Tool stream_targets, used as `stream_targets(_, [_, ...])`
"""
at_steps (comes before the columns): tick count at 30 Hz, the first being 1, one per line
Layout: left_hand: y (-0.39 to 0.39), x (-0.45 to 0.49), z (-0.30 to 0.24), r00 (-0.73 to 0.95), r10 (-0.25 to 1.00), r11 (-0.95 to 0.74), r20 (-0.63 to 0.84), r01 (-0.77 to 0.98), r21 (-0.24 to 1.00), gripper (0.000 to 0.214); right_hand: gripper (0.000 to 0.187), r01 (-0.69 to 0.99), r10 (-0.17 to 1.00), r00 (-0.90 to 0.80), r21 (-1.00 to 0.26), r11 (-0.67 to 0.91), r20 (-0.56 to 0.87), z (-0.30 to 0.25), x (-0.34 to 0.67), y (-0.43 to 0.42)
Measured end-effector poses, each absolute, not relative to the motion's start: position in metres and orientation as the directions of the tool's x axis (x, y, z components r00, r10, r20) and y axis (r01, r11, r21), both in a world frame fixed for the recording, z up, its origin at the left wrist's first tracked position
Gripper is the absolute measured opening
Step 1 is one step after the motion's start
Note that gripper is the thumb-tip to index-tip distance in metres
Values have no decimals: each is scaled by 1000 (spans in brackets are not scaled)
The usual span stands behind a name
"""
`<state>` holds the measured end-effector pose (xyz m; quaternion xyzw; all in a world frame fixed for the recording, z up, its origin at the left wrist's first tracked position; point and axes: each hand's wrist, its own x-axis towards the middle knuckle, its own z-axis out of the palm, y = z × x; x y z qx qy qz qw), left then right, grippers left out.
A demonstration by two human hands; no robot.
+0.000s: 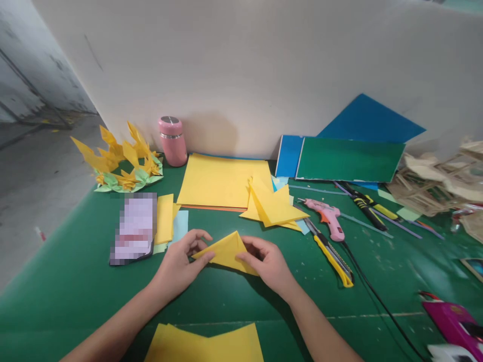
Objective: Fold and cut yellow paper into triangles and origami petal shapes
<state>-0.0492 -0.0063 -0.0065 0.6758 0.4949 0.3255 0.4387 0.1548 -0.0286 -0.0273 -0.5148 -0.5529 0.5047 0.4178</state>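
Note:
A yellow paper folded into a triangle (227, 250) lies on the green table (75, 291) in front of me. My left hand (180, 264) pinches its left corner between thumb and fingers. My right hand (266, 261) grips its right side, fingers curled over the fold. Both hands hold the paper just above or on the table surface.
Folded yellow pieces (273, 206) and a yellow sheet stack (222, 180) lie behind. A yellow utility knife (332, 256), pink glue gun (327, 217) with black cord, pink cup (172, 141), finished paper flowers (121, 163), blue and green boards (347, 158), phone (135, 227) and more yellow paper (207, 344) surround.

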Motion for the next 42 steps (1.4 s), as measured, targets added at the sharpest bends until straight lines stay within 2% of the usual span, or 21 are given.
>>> stream_targets(3, [-9,-49,-6,361,931,-224,49,463,857,18,22,295,994,-72,-950,101,83,-28,155,-28])
stream_targets(8, [-13,-49,-9,476,864,-453,163,595,664,11,19,464,954,-151,-833,301,260,-26,154,-28])
stream_targets(11, [-11,-50,-14,485,846,-508,221,607,612,9,21,531,940,-181,-776,341,289,-28,153,-28])
stream_targets(17, [-6,-50,-16,521,815,-550,253,562,618,13,24,705,927,-167,-616,351,336,-35,154,-28])
stream_targets(25, [-9,-49,-22,519,815,-546,258,538,642,22,20,664,969,-130,-707,243,211,-27,152,-25])
stream_targets(33, [-5,-47,-20,536,803,-554,261,506,661,16,15,592,965,-120,-764,257,232,-26,149,-27])
stream_targets(37, [-4,-43,-16,554,785,-596,278,553,582,19,12,590,950,-155,-746,309,271,-26,150,-29])
stream_targets(42, [-5,-41,-15,552,790,-612,266,685,395,18,18,607,878,-263,-638,474,401,-26,152,-34])
